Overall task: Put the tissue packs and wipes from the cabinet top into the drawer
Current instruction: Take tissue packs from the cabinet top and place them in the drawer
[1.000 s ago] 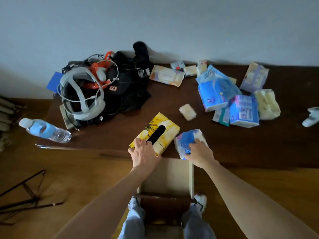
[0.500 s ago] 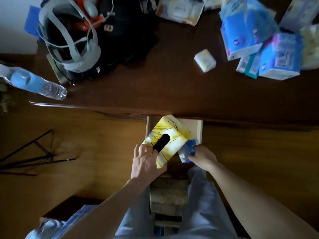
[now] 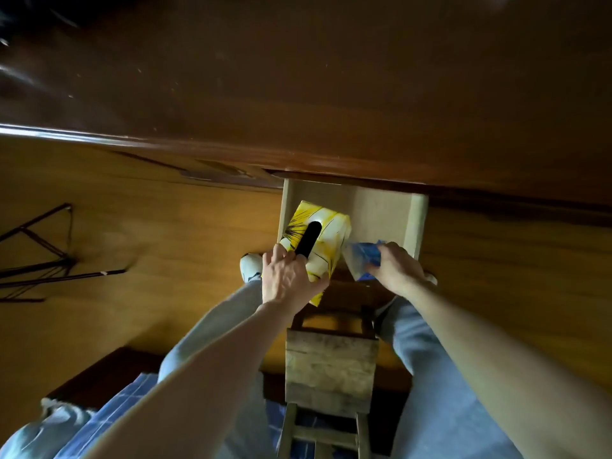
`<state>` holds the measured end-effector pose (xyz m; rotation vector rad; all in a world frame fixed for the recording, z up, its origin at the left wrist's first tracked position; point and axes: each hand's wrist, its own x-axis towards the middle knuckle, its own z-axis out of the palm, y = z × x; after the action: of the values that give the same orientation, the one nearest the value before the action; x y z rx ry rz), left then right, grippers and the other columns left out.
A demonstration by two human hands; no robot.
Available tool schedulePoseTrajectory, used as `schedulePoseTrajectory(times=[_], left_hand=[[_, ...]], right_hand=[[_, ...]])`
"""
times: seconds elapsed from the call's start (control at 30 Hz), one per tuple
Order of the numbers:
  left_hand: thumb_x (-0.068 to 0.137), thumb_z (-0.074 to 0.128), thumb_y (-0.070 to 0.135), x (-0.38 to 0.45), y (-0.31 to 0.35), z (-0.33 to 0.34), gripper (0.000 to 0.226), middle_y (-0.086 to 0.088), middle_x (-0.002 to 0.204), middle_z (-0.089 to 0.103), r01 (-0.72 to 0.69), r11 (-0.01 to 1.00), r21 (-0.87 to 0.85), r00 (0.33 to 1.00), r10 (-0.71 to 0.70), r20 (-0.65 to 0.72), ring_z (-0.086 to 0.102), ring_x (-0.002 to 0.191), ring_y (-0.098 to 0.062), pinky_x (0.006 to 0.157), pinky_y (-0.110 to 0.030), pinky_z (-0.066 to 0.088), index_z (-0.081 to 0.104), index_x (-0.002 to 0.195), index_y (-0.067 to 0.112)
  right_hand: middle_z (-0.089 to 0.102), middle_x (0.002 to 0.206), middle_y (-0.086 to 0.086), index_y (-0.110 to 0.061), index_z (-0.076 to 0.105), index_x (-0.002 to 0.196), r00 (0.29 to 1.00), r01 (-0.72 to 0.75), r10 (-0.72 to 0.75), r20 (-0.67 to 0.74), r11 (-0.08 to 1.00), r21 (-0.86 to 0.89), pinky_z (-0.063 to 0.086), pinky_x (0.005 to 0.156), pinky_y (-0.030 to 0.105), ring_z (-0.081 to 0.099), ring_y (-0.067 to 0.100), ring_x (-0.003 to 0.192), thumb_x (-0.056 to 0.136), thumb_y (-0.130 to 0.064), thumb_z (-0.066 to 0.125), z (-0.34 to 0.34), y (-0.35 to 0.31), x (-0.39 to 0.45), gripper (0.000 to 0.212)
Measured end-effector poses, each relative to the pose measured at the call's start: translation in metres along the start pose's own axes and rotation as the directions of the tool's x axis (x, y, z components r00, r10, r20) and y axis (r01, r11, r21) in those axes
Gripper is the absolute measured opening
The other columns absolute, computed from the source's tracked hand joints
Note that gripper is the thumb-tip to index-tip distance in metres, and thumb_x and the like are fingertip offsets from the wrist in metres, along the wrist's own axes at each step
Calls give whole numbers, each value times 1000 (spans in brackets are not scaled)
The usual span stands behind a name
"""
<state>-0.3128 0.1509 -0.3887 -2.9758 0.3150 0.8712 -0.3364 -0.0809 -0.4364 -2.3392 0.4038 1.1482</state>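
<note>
Tissue box (image 3: 323,236) now lower in drawer (image 3: 384,210)

A small worn wooden stool (image 3: 331,369) is standing on the yellowish wood floor (image 3: 165,246), thin black metal rods (image 3: 49,263) lying near the floor's left edge.

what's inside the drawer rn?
Bare pale bottom at the back of the drawer. Left hand lowers the yellow tissue box in, right hand the blue pack; the front floor is covered.

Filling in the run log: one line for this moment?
left hand: holds yellow tissue box | right hand: holds blue tissue pack | both over open drawer | not released
</note>
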Motion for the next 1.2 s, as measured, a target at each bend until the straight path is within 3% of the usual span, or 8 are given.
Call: schedulePoseTrajectory(times=[0.17, 0.43, 0.7, 0.77, 0.8, 0.9, 1.03, 1.2], left_hand=[[74, 46, 75, 58, -4, 68, 64, 0, 87, 71, -21, 1000, -4, 1000, 21, 16, 47, 107, -24, 89, -38, 39, 73, 90, 19], [71, 42, 72, 136, 5, 143, 66, 1, 83, 75, -129, 989, 74, 988, 135, -71, 50, 102, -23, 79, -38, 38, 74, 94, 19], [77, 40, 75, 183, 6, 219, 62, -4, 55, 65, -126, 986, 110, 952, 151, -267, 59, 86, -28, 77, -44, 32, 54, 54, 19], [77, 42, 72, 185, 5, 232, 62, -5, 68, 71, -112, 990, 91, 929, 137, -343, 60, 98, -29, 82, -45, 34, 67, 69, 17], [77, 42, 72, 180, 5, 239, 65, -6, 81, 75, -39, 997, 62, 963, 54, -262, 59, 110, -30, 88, -45, 35, 73, 86, 15], [80, 43, 73, 148, -4, 243, 76, -10, 102, 75, -33, 998, 49, 972, 44, -231, 53, 124, -31, 93, -44, 40, 65, 126, 17], [81, 39, 79, 133, -13, 221, 78, -9, 118, 70, 29, 1000, 9, 994, -28, -109, 50, 123, -30, 91, -42, 42, 68, 113, 14], [85, 53, 71, 114, -17, 211, 79, -16, 146, 51, 68, 995, -71, 994, -61, 95, 35, 142, -35, 104, -45, 38, 53, 136, 10]], right_hand=[[57, 129, 5, -16, 62, 123, 997, 78, -80, -4, 981, -175, 50, 83, 37, 59, 25, 108, 97, -42, 61, 27, 17, 66, 37], [46, 148, 6, -16, 57, 132, 967, 201, -245, -66, 896, -396, 48, 100, 38, 52, 23, 129, 99, -34, 57, 70, 40, 150, 38], [47, 141, 5, -18, 61, 129, 940, 207, -312, -135, 840, -501, 49, 98, 42, 50, 27, 131, 95, -28, 64, 112, 63, 217, 36], [54, 140, 9, -14, 62, 130, 928, 206, -322, -190, 865, -458, 46, 100, 40, 52, 30, 131, 96, -31, 61, 122, 69, 218, 38], [57, 138, 10, -12, 62, 130, 923, 184, -317, -217, 862, -473, 46, 99, 38, 54, 31, 129, 97, -31, 59, 130, 72, 212, 37], [62, 133, 14, -8, 62, 131, 955, 163, -254, -153, 882, -443, 48, 97, 36, 59, 32, 123, 100, -23, 55, 149, 75, 167, 35], [60, 134, 10, -12, 63, 127, 950, 186, -279, -136, 863, -470, 48, 102, 43, 58, 30, 126, 100, -16, 55, 137, 66, 136, 28], [61, 138, 12, -13, 62, 134, 973, 64, -160, -166, 880, -471, 50, 101, 40, 59, 31, 126, 102, -18, 56, 141, 63, 109, 32]])
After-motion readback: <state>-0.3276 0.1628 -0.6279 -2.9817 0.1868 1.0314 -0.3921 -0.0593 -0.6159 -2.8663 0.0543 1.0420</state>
